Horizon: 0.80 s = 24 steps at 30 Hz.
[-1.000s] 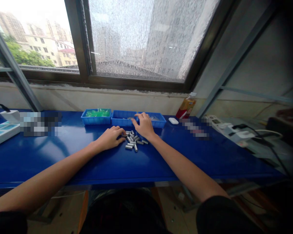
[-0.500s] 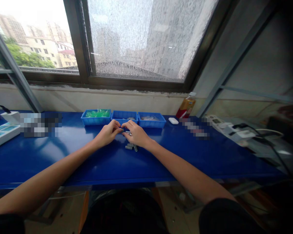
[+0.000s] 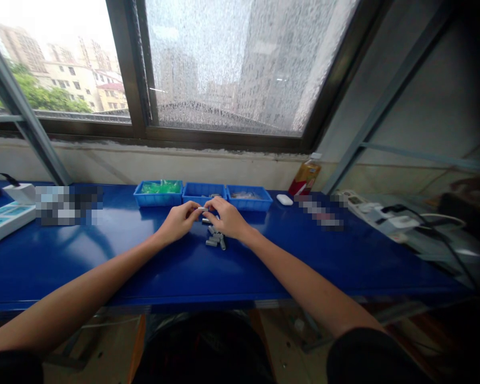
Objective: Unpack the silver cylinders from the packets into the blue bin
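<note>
A: What are the hands doing?

B: The left hand (image 3: 177,222) has its thumb and fingers closed on one end of a small metal cylinder (image 3: 202,209). The right hand (image 3: 229,220) pinches the other end, its thumb and fingers bent.

A: So the cylinder is up between them?

B: Yes, between the two sets of fingertips, lying roughly crosswise, just above the bench (image 3: 176,272). Its finer details are too small to tell.

A: And below?

B: A loose cluster of similar metal pieces (image 3: 212,243) lies on the bench, at various angles. The right hand partly hides the cluster.

A: What's beyond the hands?

B: Three blue bins in a row. The left bin (image 3: 158,200) has bright green material in it, the middle bin (image 3: 191,199) has a few small metallic items, and the right bin (image 3: 249,205) has small things I can't make out.

A: Further out?

B: A white case (image 3: 285,200) sits to the right of the bins, with a bottle (image 3: 305,176) standing upright behind it. A white power strip (image 3: 8,220) is at the far left, and a window (image 3: 232,69) rises behind the bench.
</note>
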Each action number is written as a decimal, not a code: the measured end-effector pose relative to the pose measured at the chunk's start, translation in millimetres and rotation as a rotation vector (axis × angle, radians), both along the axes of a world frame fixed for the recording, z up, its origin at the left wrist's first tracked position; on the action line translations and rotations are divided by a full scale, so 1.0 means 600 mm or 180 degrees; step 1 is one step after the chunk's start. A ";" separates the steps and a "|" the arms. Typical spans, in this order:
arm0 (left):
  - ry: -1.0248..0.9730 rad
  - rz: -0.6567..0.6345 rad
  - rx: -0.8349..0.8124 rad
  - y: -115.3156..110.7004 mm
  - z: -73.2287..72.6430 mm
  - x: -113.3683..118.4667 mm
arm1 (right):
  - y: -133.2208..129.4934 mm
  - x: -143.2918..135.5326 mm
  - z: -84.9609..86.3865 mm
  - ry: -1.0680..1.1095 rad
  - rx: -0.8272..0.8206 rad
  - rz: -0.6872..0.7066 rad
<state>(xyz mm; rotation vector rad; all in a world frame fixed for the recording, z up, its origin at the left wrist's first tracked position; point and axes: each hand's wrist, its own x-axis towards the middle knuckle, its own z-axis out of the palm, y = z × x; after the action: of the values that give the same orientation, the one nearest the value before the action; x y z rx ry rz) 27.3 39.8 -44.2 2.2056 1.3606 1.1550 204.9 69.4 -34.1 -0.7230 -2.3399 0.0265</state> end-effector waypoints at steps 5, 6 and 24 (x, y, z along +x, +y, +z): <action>0.0736 0.0022 -0.0191 0.008 -0.009 0.001 | 0.020 0.013 0.002 0.0026 0.0326 -0.0535; 0.1001 0.0067 -0.0151 0.011 -0.012 0.002 | 0.028 0.018 0.001 0.0094 0.0357 -0.0752; 0.0452 -0.0028 -0.0478 0.025 -0.017 -0.007 | 0.010 0.020 0.004 -0.0567 0.0320 -0.0018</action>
<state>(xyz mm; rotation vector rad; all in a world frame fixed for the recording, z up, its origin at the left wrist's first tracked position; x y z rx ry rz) 22.9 54.6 -54.4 2.2183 1.4411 0.8765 216.8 75.6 -31.6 -0.7071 -2.4878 -0.1631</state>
